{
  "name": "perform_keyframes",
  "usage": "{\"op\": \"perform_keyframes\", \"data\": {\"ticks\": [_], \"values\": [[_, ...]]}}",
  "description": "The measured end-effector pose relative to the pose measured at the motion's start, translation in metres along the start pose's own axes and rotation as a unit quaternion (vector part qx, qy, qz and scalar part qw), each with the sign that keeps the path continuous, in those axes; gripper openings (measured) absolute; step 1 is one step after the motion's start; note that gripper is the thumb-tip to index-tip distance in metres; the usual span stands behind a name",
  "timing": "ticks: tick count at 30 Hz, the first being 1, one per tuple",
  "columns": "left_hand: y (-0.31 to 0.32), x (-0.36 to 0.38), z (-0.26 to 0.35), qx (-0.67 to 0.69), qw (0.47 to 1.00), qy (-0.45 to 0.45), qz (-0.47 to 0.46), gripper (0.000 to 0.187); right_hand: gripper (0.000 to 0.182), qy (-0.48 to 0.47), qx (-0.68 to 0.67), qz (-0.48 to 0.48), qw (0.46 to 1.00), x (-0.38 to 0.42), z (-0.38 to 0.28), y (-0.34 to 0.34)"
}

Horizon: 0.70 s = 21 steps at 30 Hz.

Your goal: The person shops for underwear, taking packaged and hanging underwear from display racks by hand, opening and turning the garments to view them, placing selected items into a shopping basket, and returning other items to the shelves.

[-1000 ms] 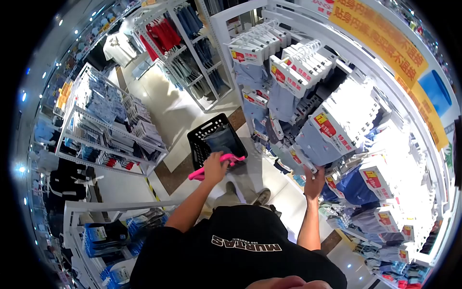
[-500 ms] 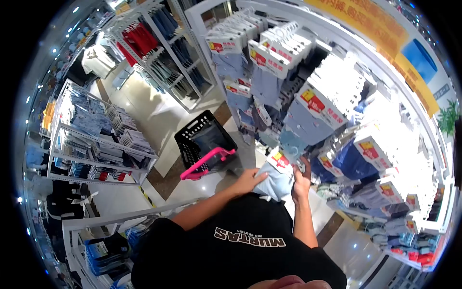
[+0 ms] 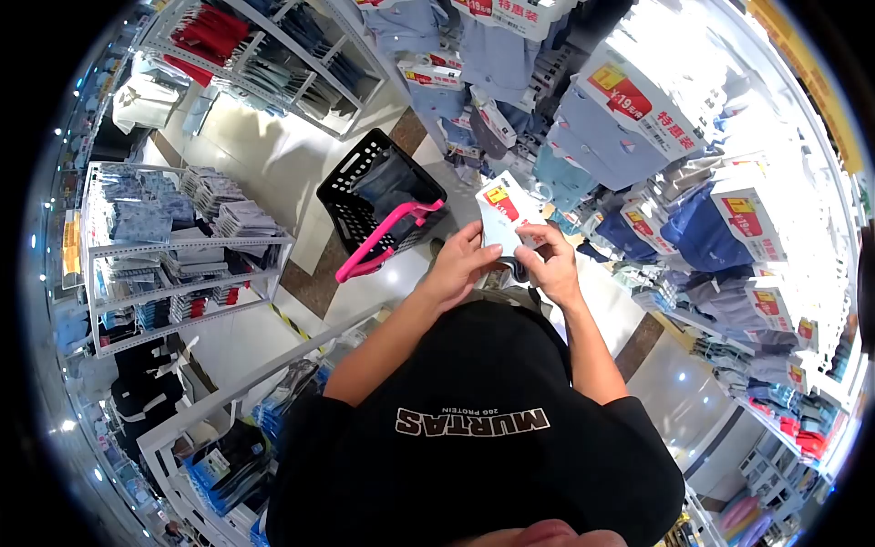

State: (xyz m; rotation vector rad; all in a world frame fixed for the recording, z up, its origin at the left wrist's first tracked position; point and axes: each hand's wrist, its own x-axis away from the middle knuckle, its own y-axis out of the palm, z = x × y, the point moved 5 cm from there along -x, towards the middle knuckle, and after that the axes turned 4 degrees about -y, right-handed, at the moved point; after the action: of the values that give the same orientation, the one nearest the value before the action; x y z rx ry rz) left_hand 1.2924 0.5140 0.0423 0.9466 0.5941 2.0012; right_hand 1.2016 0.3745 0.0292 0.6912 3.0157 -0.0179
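Note:
In front of my chest I hold a pair of light blue underpants (image 3: 501, 235) between both hands. A white card header with a red and yellow price label (image 3: 502, 199) tops it and points away from me. My left hand (image 3: 456, 266) is closed on the left edge, thumb on the near face. My right hand (image 3: 550, 263) pinches the right edge between thumb and bent fingers. Just beyond my hands hang similar pale blue underpants (image 3: 597, 137) on a rack, under a large price card (image 3: 643, 102).
A black shopping basket (image 3: 333, 196) with a pink handle (image 3: 369, 251) stands on the floor to the left, a dark item inside. Shelves of folded clothes (image 3: 196, 246) lie farther left. A white rack of packaged goods (image 3: 219, 465) is close at lower left; dark blue garments (image 3: 706, 230) hang right.
The underpants are more upright, with the card now facing me, and my right hand has moved down along their edge. My view has tilted downward, and the rack sits higher in it.

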Motion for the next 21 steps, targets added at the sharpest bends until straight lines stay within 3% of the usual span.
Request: {"op": "perform_keyframes", "data": {"ticks": [4, 7, 12, 15, 21], "values": [[-0.009, 0.003, 0.001, -0.032, 0.999, 0.037, 0.019, 0.053, 0.044, -0.019, 0.064, -0.057, 0.996, -0.004, -0.009, 0.008], [-0.012, 0.005, 0.002, -0.054, 0.997, 0.047, 0.039, 0.043, 0.040, -0.008, 0.076, -0.075, 0.994, -0.011, -0.006, 0.006], [-0.035, -0.006, -0.007, -0.120, 0.988, 0.061, 0.082, 0.021, 0.020, -0.008, 0.057, -0.007, 0.998, -0.018, -0.002, 0.013], [-0.045, -0.009, -0.005, -0.037, 0.987, 0.072, 0.140, 0.012, 0.021, 0.096, 0.006, 0.031, 0.995, -0.018, 0.004, 0.014], [-0.046, -0.009, -0.003, -0.097, 0.976, 0.090, 0.172, 0.008, 0.026, 0.108, -0.008, 0.049, 0.993, -0.021, 0.017, 0.010]]}}
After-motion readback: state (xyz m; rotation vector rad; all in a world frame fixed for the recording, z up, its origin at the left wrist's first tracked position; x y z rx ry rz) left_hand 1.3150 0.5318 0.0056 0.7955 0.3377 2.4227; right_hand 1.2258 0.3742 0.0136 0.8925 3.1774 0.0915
